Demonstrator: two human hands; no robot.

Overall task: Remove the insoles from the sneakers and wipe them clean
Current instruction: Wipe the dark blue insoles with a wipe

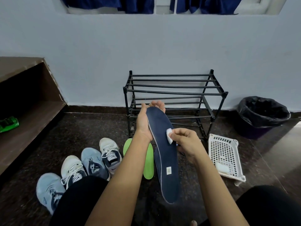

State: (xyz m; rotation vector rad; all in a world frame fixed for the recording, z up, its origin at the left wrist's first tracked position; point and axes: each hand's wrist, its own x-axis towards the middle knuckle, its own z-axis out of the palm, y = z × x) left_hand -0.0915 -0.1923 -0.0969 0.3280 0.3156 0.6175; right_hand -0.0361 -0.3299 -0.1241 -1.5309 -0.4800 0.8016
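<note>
A black metal shoe rack (pixel 172 95) stands against the wall at centre frame, with a bin lined in black plastic (pixel 263 115) at right and a brown wooden shelf (pixel 27 98) at left. Four sneakers (pixel 91 162) sit in a row at lower left, two pale blue and two white. A white perforated basket (pixel 225 155) lies at lower right with white pads inside.

The navy insole (pixel 166 154) is held up in mid-frame, toe end toward the rack, heel hanging toward the bottom. A second dark insole seems to lie behind it, though I cannot be sure. Two green insoles (pixel 149 160) lie on the dark floor just left of it.

The step in hand looks like wiping the navy insole. To do it well, I would keep the top end braced and draw the wipe in long strokes down to the heel, turning to a clean face as it soils.

The left hand (pixel 145 119) cups the toe end from behind, fingers curled over the tip, forearm rising from lower centre. The right hand (pixel 185 141) pinches a small white wipe (pixel 169 136) between thumb and fingers, pressing it on the insole's right edge.
</note>
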